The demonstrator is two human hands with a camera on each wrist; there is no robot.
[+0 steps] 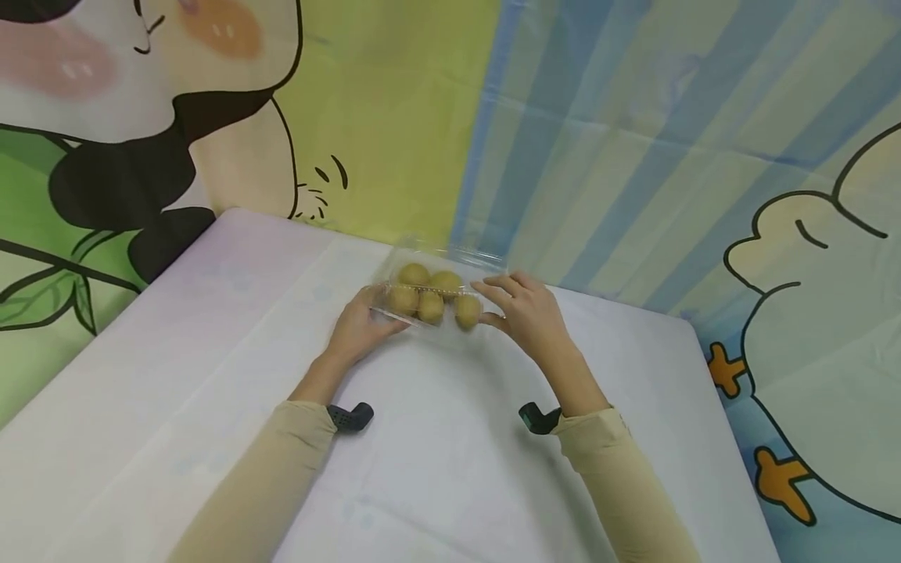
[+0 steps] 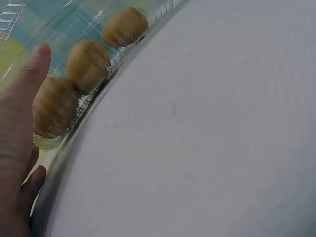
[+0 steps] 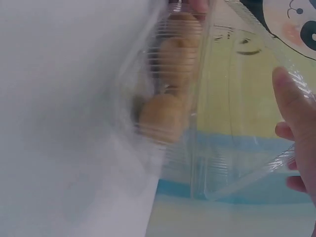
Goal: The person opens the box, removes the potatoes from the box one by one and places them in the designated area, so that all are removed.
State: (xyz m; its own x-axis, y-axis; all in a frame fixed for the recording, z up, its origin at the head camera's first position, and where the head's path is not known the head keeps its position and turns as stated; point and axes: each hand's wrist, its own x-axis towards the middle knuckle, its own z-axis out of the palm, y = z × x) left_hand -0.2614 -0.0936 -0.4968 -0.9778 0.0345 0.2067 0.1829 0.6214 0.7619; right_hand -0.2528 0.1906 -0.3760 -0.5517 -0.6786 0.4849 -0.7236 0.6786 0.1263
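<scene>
A clear plastic clamshell box (image 1: 429, 293) sits on the desk (image 1: 211, 375) near its far edge, at about twelve o'clock from the person. It is thin and see-through, with ribbed walls and a hinged lid; the right wrist view shows the lid lifted away from the tray. Inside lie several small, round, tan-brown fruits (image 1: 431, 306) with a dull, slightly rough skin, packed close together in two short rows.

The left hand (image 1: 362, 328) holds the box's end at nine o'clock, thumb on top and fingers curled under the rim. The right hand (image 1: 528, 309) is at three o'clock, fingers half bent, gripping the edge of the clear lid.

The desk is covered with a smooth white cloth with faint creases. Behind it, from ten to two o'clock, hang cartoon backdrops: a panda (image 1: 134, 117) on green and yellow at the left, blue and cream stripes with a white duck (image 1: 823, 313) at the right.
</scene>
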